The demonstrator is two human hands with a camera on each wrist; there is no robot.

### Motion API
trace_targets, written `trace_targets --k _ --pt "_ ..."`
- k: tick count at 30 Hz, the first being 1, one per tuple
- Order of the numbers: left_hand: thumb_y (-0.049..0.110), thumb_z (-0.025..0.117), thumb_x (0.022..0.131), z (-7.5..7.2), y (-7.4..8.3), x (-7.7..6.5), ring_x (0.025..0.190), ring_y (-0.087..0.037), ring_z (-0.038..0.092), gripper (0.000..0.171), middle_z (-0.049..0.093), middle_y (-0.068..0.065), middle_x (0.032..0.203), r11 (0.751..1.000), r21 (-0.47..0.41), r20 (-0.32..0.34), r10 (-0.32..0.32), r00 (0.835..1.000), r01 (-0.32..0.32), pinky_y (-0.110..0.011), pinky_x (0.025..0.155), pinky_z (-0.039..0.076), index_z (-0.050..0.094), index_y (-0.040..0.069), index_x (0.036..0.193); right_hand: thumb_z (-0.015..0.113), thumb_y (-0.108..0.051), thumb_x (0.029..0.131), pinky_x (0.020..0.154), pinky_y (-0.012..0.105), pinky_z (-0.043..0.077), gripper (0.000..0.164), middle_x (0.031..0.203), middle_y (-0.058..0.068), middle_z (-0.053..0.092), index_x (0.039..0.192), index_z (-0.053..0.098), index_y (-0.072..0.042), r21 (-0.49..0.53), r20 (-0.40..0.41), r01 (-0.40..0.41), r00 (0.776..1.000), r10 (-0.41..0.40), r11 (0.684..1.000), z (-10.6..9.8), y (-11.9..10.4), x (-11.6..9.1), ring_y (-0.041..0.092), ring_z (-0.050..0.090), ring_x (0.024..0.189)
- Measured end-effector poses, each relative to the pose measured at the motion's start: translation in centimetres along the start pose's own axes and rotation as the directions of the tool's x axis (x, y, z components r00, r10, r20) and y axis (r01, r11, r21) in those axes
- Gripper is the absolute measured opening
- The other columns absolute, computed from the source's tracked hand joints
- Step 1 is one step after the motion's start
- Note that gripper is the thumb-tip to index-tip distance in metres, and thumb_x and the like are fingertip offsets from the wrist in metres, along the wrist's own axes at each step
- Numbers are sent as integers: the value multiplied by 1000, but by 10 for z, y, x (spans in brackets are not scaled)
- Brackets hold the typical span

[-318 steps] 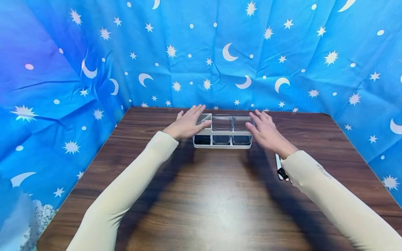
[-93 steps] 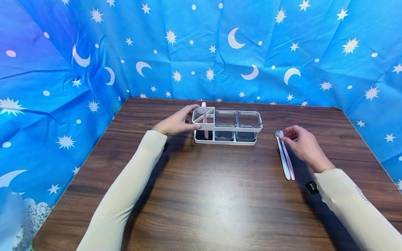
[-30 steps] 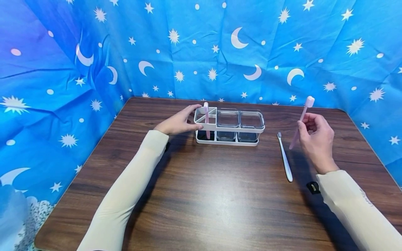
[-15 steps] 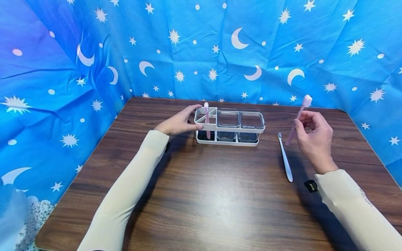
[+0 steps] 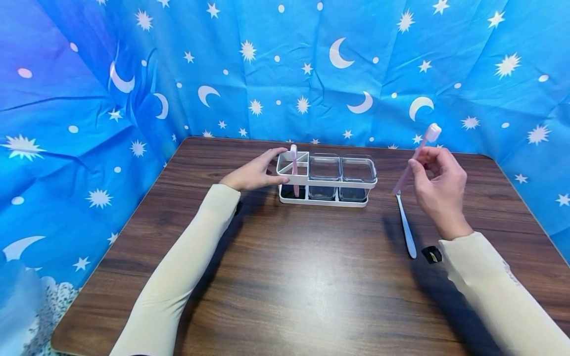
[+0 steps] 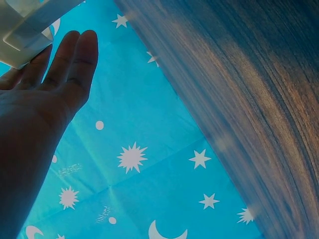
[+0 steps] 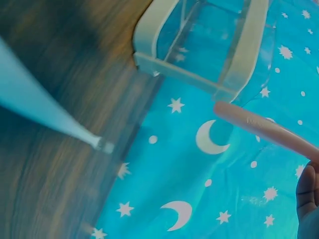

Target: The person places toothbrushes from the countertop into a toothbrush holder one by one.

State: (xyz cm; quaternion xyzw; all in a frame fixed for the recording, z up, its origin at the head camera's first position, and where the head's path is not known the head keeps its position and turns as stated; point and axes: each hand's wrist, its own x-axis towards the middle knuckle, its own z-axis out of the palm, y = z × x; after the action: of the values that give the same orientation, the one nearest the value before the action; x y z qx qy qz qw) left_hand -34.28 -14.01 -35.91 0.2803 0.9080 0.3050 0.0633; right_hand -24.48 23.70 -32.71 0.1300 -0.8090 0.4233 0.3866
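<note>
My right hand (image 5: 443, 185) pinches a pink toothbrush (image 5: 407, 174), raised above the table with its pale head up and tilted right. In the right wrist view the handle end of the pink toothbrush (image 7: 264, 128) points toward the holder. A white toothbrush holder (image 5: 329, 184) stands at the back middle, with a divided section at its left and two clear cups (image 5: 358, 170) beside it. My left hand (image 5: 254, 173) grips its left end, thumb in front and fingers behind. Another pink toothbrush (image 5: 295, 168) stands upright in the divided section. A white toothbrush (image 5: 406, 227) lies below my right hand.
The brown wooden table (image 5: 285, 296) ends at a blue curtain (image 5: 285, 74) with moons and stars, which hangs behind and along the sides. A patterned white cloth (image 5: 53, 306) shows at the lower left.
The right hand picked up the pink toothbrush from beside the white one, and has since carried it left and slightly up. The left hand stays on the holder.
</note>
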Motion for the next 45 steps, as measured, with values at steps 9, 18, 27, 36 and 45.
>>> trace_targets --k 9,18,27,36,45 --pt "60 57 68 0 2 -1 101 -12 40 83 31 5 124 1000 -5 -3 29 1000 -29 -34 82 39 16 32 135 58 -3 80 75 23 44 22 92 9 55 100 54 5 107 -8 -21 1000 22 994 14 -22 6 14 55 79" --pt "58 58 68 4 -2 1 97 -19 46 86 31 2 121 998 -44 16 47 999 -46 -38 82 39 15 26 136 59 -2 79 73 23 45 20 91 7 56 98 55 3 181 -1 5 1000 -5 983 36 -36 7 15 54 77" --pt "60 56 68 3 -2 0 101 -17 43 88 26 3 127 999 -15 23 38 999 -37 -36 84 37 14 25 136 59 -2 79 74 25 45 20 92 6 55 98 54 2 192 82 88 991 -105 977 58 -59 4 14 54 80" --pt "58 57 69 2 0 -1 100 -19 47 84 25 2 127 999 -43 39 29 999 -27 -38 84 37 12 30 135 59 3 78 70 29 46 15 87 14 53 92 53 5 189 107 191 971 -213 963 74 -104 11 18 52 77" --pt "56 57 71 1 2 -2 98 -19 48 85 24 2 128 999 -47 52 27 998 -25 -37 83 38 11 25 136 59 4 78 69 32 46 15 86 16 53 91 52 7 253 84 228 963 -257 940 89 -121 16 19 53 76"
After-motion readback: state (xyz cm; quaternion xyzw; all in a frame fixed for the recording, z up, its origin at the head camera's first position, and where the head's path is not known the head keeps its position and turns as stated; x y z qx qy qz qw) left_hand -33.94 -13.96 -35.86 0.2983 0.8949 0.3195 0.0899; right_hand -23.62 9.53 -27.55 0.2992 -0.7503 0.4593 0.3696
